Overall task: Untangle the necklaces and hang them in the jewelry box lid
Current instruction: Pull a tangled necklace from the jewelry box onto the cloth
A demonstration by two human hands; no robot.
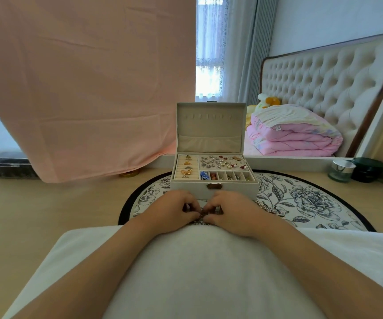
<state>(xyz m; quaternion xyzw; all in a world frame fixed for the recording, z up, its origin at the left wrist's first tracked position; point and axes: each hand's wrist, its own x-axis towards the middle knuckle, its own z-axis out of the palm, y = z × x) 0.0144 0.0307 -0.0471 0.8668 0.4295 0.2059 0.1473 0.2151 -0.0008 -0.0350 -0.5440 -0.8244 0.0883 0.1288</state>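
Floral mat [301, 199], pink cloth [82, 88], jars [340, 172].

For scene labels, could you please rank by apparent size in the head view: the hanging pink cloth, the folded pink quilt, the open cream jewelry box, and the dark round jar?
1. hanging pink cloth
2. open cream jewelry box
3. folded pink quilt (farther back, true size unsure)
4. dark round jar
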